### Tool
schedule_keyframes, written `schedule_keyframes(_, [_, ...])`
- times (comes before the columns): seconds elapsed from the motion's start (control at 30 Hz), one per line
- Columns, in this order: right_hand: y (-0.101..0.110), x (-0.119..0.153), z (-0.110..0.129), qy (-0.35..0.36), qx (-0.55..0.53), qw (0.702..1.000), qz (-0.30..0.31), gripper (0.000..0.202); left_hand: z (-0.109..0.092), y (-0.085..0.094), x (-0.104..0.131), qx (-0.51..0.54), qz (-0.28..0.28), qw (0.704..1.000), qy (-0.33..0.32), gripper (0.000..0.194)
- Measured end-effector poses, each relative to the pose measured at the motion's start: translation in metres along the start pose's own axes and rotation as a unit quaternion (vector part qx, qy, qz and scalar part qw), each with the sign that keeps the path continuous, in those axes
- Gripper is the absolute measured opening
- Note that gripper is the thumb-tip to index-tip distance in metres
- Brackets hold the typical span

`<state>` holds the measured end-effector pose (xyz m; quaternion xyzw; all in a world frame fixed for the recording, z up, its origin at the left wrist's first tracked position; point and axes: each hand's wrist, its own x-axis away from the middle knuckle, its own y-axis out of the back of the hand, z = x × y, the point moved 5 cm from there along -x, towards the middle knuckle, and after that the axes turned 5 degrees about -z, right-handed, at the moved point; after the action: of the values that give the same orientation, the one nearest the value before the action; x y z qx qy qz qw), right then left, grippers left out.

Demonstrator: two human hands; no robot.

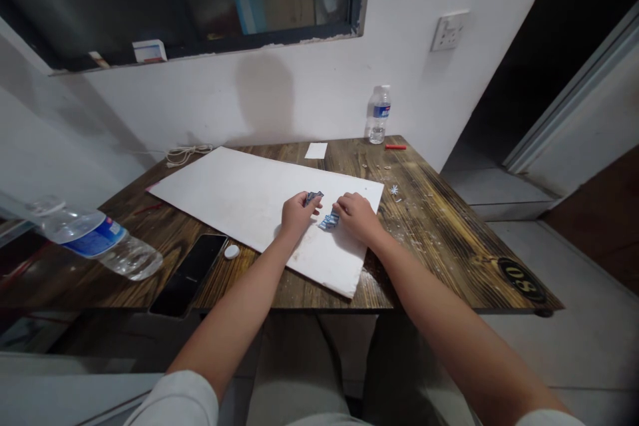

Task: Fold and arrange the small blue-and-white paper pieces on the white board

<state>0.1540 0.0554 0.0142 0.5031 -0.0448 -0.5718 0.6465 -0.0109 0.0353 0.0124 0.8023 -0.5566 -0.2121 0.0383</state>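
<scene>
My left hand (296, 214) is closed, its thumb and fingers pinching a small dark grey-blue folded piece (314, 196). A few centimetres to its right, my right hand (358, 218) has its fingers curled down around a small crumpled blue-and-white piece (329, 220). That piece is touching or just above a white board (239, 193); I cannot tell which. Whether the two pieces are paper or wrapper is too small to make out. The board lies slantwise on a dark wooden table (424, 239), beneath both hands.
Left of the board are a large water bottle (100, 239), a phone (192, 273) and a white cap (231, 251). At the back stand a small bottle (379, 116), a red stick-like item (395, 146), white paper (316, 150) and a coiled cable (187, 154). Scraps (394, 191) dot the right side.
</scene>
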Motion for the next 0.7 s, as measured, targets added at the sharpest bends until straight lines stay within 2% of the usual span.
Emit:
schedule_keyframes(0.1, [-0.0038,0.0031,0.0047,0.027,0.041,0.998,0.037,0.023,0.0018,0.0005,-0.0006,0.0,-0.003,1.0,0.003,0.036])
schedule_keyframes(0.27, [-0.0042,0.0066,0.006,0.03,0.06,0.997,0.049,0.008,-0.0015,0.0008,0.0005,-0.004,-0.004,1.0,0.006,0.036])
schedule_keyframes(0.4, [-0.0045,0.0069,0.0051,0.023,0.051,0.998,0.042,0.017,-0.0026,0.0009,0.0004,0.003,-0.001,1.0,0.012,0.036])
schedule_keyframes(0.7, [0.0043,-0.002,-0.0032,0.003,-0.091,0.994,-0.059,0.015,-0.0003,-0.0039,0.0004,0.003,0.04,0.999,-0.006,0.037])
